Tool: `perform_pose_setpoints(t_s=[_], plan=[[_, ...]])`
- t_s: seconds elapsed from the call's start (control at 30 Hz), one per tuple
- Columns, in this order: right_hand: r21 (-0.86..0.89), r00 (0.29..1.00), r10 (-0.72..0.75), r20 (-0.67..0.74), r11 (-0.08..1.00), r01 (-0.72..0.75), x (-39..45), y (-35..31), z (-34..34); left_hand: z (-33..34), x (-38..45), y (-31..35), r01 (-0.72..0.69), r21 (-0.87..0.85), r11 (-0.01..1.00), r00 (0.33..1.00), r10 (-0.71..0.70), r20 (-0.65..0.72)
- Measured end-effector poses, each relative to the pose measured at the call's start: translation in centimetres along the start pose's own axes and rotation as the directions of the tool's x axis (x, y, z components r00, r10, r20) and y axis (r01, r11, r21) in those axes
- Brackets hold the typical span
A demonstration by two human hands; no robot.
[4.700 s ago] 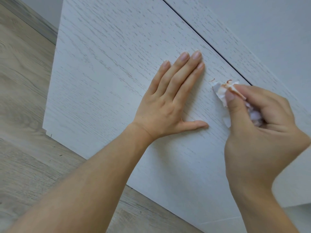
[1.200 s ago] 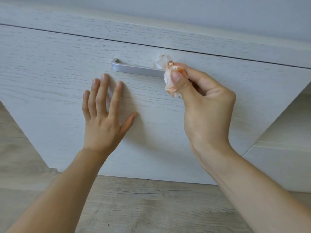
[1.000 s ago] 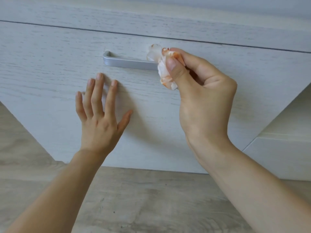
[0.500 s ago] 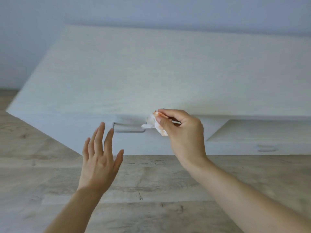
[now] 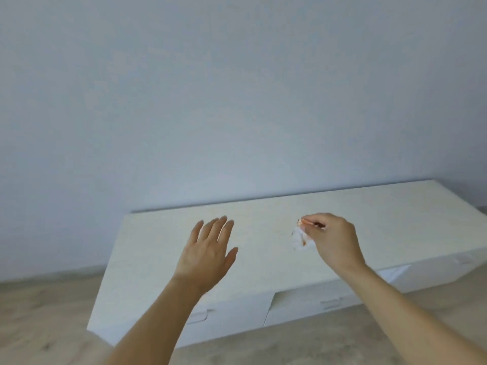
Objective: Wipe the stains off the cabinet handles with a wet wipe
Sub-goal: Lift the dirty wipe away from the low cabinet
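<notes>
Nearest: both forearms reach up from the bottom edge, hands raised over the low white cabinet (image 5: 263,264), not touching it as far as can be seen. Left hand (image 5: 208,252) is flat, fingers straight and spread, holding nothing. Right hand (image 5: 333,239) pinches the crumpled wet wipe (image 5: 299,239) btwn thumb and fingertips; the wipe shows orange-red smears, so it has likely picked up stain. Below, on the cabinet front, the left handle (image 5: 197,316) and right handle (image 5: 330,302) are blurred; whether any stain is left can't be told. Judgement: wiping looks done or paused, w/ the hands well apart from both handles. Farthest: plain wall (image 5: 237,101).
</notes>
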State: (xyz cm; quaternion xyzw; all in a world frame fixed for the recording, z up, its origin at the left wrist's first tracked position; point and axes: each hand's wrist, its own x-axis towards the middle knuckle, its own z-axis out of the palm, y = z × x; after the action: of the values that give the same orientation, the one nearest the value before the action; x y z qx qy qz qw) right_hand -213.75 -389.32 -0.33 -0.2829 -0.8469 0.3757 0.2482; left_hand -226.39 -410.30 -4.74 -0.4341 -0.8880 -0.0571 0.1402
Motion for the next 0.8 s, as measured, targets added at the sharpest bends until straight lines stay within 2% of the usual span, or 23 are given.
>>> perform_pose_setpoints(t_s=[0.07, 0.17, 0.37, 0.57, 0.67, 0.8], plan=[[-0.028, 0.998, 0.002, -0.068, 1.0, -0.004, 0.9, -1.0, -4.8, -3.2, 3.5, 2.5, -0.099, 0.045, 0.994, 0.995, 0.099, 0.008], [-0.067, 0.983, 0.004, -0.186, 0.998, -0.016, 1.2, -0.9, -12.0, -6.8, 8.3, 7.4, -0.213, 0.072, 0.974, 0.975, 0.217, -0.05], [-0.068, 0.93, 0.048, -0.363, 0.995, -0.079, 0.4, 3.5, -26.6, -11.3, 14.5, 22.1, -0.392, 0.084, 0.916, 0.906, 0.4, -0.138], [-0.174, 0.878, 0.064, -0.474, 0.971, -0.165, -0.8, 11.9, -43.7, -12.6, 20.2, 40.6, -0.466, 0.058, 0.883, 0.873, 0.469, -0.132], [-0.228, 0.869, 0.089, -0.487, 0.948, -0.224, -1.7, 15.9, -51.7, -12.8, 22.3, 49.3, -0.481, 0.01, 0.877, 0.871, 0.479, -0.115], [-0.185, 0.835, 0.138, -0.533, 0.944, -0.274, -1.0, 20.7, -59.5, -12.7, 25.4, 57.9, -0.515, 0.024, 0.857, 0.853, 0.515, -0.082]])
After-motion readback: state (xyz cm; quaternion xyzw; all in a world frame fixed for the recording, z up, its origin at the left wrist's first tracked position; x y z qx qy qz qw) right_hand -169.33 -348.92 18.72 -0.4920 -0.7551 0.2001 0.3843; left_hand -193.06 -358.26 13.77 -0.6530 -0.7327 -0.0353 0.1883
